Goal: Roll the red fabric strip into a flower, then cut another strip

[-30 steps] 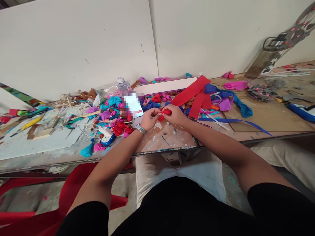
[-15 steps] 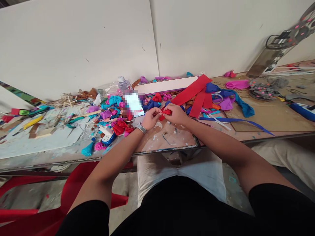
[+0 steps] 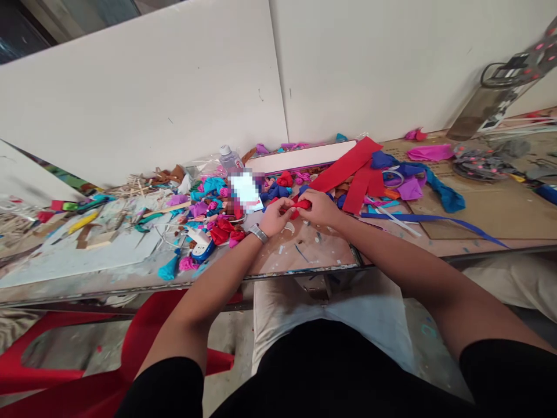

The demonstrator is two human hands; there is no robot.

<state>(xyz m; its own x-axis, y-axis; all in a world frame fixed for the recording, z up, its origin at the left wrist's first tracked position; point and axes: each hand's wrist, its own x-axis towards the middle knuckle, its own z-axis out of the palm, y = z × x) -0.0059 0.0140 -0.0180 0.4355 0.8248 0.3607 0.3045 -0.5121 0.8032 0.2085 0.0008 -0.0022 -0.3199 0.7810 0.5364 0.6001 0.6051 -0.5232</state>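
A small twisted piece of red crepe paper is between my two hands, above the near part of the table. My left hand, with a watch on its wrist, pinches the left end of it. On the other side my right hand has its fingers closed around the bunched part. Just behind the right hand lie long red crepe paper strips. A phone with a lit screen leans behind my left hand, among a heap of crumpled coloured paper pieces.
A blue and white power strip lies left of my arm. Beyond it are a yellow utility knife and wood scraps. A clear bottle stands behind the phone, a large tinted bottle at the right. A blue ribbon crosses some cardboard.
The camera view has turned slightly left, so everything sits a little further right in the picture. Both hands stay together on the red paper, with only small finger movement.
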